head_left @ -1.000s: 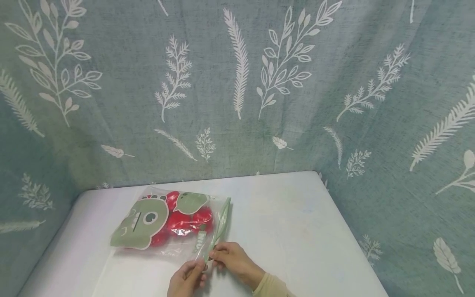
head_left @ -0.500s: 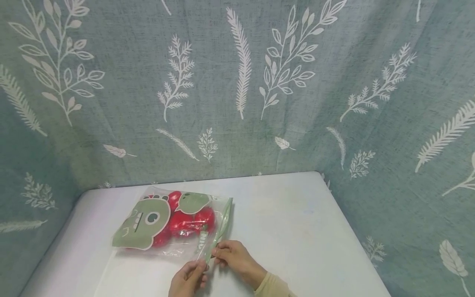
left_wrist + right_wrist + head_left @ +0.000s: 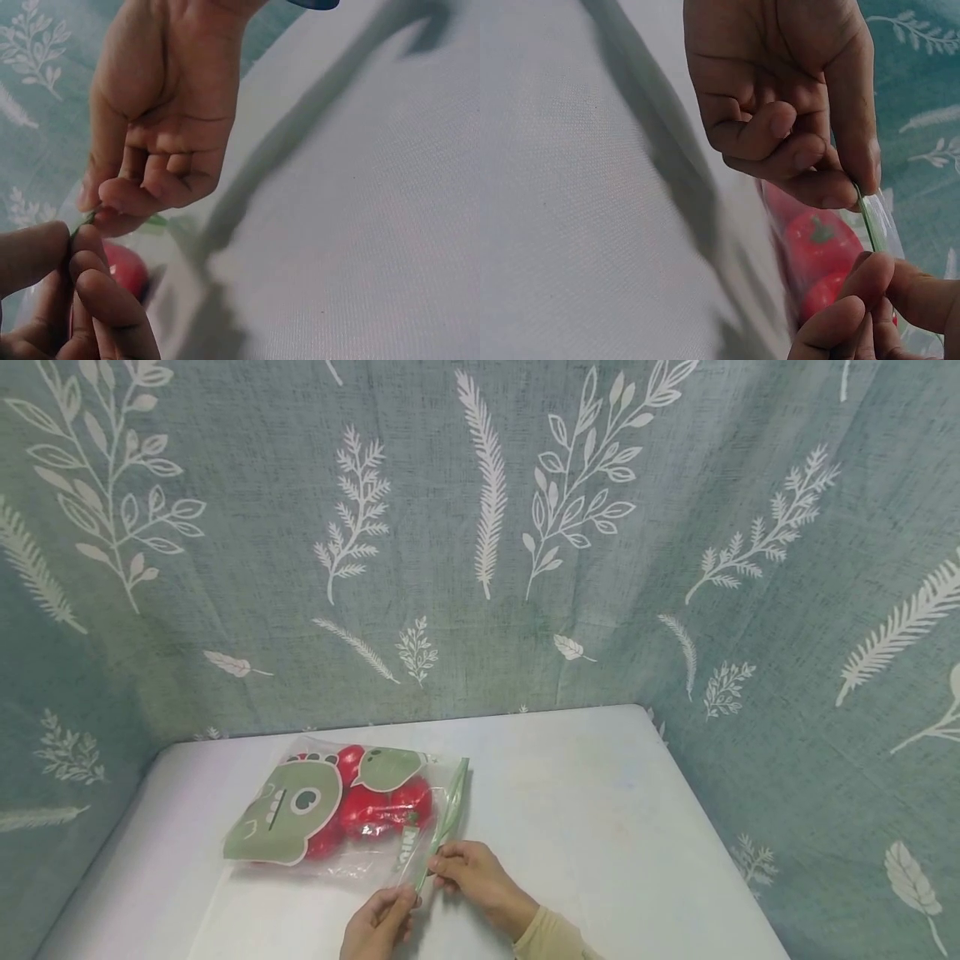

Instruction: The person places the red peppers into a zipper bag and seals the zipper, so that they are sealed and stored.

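Observation:
A clear zip bag [image 3: 281,827] with a green cartoon print lies flat on the white table, left of the middle. Red tomato-like rounds [image 3: 365,803] show through it; in the right wrist view one tomato [image 3: 821,240] has a green stem top. Along the bag's right end runs a green zip strip [image 3: 455,806]. My left hand [image 3: 377,922] pinches the strip's near corner between thumb and fingers. Just beyond it, my right hand [image 3: 478,878] pinches the same strip, other fingers curled. A short stretch of green edge [image 3: 871,225] spans the two hands.
The white tabletop [image 3: 585,810] extends to the right of the bag. Behind it and at both sides hangs a green-grey curtain [image 3: 442,543] with white leaf prints, meeting the table's far edge.
My right hand has shifted slightly up along the strip, leaving a wider gap to the left hand. Both hands keep pinching the bag's edge, and the bag lies almost unmoved.

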`<state>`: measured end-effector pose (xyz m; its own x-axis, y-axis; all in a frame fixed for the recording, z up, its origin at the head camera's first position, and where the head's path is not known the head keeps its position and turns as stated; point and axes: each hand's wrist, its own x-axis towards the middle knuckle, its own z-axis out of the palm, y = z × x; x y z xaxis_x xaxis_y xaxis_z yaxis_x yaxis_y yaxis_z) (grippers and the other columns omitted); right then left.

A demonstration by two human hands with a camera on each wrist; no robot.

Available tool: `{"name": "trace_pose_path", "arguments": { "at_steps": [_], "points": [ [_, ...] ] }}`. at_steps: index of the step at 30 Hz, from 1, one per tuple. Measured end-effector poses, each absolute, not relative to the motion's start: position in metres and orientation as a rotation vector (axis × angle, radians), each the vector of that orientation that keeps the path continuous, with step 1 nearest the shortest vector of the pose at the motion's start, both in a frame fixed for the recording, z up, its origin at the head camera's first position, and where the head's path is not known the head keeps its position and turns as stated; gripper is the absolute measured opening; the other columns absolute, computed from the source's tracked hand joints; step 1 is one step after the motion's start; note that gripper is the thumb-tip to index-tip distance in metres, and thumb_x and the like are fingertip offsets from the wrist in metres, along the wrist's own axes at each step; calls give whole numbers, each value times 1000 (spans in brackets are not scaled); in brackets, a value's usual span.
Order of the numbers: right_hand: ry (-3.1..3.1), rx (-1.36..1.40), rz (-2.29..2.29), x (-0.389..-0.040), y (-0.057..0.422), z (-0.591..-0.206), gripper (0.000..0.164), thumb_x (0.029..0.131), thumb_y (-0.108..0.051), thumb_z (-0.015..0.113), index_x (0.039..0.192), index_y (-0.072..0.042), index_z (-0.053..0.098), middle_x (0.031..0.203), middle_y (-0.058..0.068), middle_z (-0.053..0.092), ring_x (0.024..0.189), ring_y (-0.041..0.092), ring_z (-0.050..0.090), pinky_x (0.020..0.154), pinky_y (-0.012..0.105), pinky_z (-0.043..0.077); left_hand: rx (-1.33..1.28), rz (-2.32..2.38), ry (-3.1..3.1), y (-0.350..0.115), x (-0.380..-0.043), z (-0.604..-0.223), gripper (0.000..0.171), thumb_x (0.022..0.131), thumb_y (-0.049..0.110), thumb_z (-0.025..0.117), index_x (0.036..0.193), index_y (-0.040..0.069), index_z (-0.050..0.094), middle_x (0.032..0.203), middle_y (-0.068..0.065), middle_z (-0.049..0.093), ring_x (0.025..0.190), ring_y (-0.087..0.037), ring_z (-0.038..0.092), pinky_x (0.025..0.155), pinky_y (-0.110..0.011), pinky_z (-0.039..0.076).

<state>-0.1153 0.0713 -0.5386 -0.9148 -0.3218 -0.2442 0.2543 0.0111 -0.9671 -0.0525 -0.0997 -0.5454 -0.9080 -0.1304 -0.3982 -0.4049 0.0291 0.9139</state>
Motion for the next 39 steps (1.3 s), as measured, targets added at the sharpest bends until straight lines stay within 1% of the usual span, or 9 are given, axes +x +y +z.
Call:
{"name": "trace_pose_path", "arguments": {
  "at_steps": [4,9,15,25,31,39],
  "points": [
    [1898,-81,-1957,-117,72,-539,17,97,-17,68,96,0,67,86,7,72,72,9,62,66,21,52,-562,1949,2118,-100,-52,-545,52,93,50,68,112,1,67,86,-1,70,77,-16,57,67,-25,51],
    [1888,-96,-1971,-120,71,-538,16,98,-15,66,97,2,67,84,5,71,72,9,62,65,20,51,-590,1936,2126,-101,-52,-544,46,94,48,69,108,4,69,77,1,63,72,-14,52,63,-24,47],
    [1897,-86,-1971,-123,70,-541,18,98,-14,66,99,3,66,84,4,71,73,10,62,65,21,52,-601,1960,2113,-101,-52,-544,45,94,46,69,107,3,70,70,2,57,64,-13,48,56,-23,42],
    [1920,-81,-1966,-127,68,-544,18,98,-16,66,99,3,67,83,4,71,71,10,60,65,22,51,-586,1914,2155,-103,-53,-544,48,96,47,66,111,1,69,69,3,53,65,-14,46,57,-25,38],
    [1924,-84,-1967,-129,67,-544,18,98,-15,66,99,3,67,85,6,72,71,9,61,64,21,50,-582,1920,2153,-103,-53,-544,50,96,48,66,112,1,68,71,2,54,65,-14,46,57,-25,38],
    [1915,-75,-1968,-130,67,-543,20,98,-17,67,100,2,67,83,4,71,72,9,60,65,21,50,-603,1950,2125,-103,-52,-545,51,94,47,69,113,0,68,71,2,56,64,-14,47,56,-24,39]
  ]
}}
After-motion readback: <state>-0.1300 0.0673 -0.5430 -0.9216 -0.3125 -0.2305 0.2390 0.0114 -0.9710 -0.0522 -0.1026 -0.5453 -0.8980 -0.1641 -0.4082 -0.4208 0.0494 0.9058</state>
